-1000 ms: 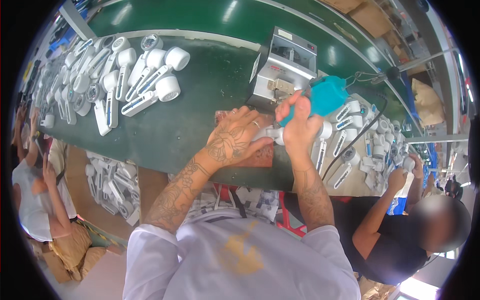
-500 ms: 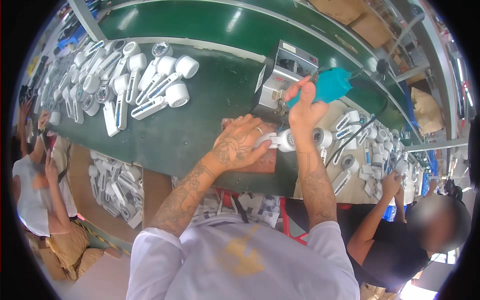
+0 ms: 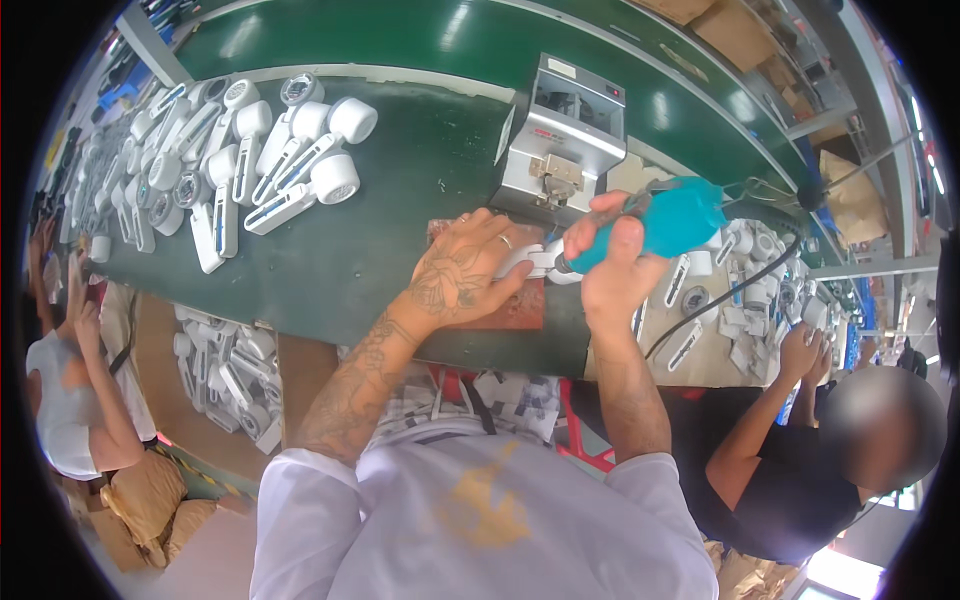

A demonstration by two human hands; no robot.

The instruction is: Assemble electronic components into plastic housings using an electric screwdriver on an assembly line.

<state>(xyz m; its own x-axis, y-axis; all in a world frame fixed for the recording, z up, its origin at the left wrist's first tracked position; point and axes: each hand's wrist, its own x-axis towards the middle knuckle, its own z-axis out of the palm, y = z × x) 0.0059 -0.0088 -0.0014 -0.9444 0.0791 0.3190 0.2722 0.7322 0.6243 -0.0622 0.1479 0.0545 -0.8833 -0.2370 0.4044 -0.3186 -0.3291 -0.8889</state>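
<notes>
My left hand (image 3: 462,270) presses a white handheld fan part (image 3: 535,262) flat on a brown mat (image 3: 510,305) at the green bench's near edge. My right hand (image 3: 612,262) grips a teal electric screwdriver (image 3: 668,222) whose tip meets the white part right beside my left fingers. A dark cable (image 3: 715,305) trails from the screwdriver to the right. Most of the white part is hidden under my two hands.
A grey metal box machine (image 3: 563,140) stands just behind my hands. Several white fan bodies (image 3: 250,160) lie in rows at the left of the green bench (image 3: 400,200). More white parts (image 3: 745,290) lie right, where a seated person's hands (image 3: 800,350) work. Another person (image 3: 70,400) sits left.
The screwdriver has tipped from upright to nearly level, its tip now down on the white part. My left hand stays pressed on that part.
</notes>
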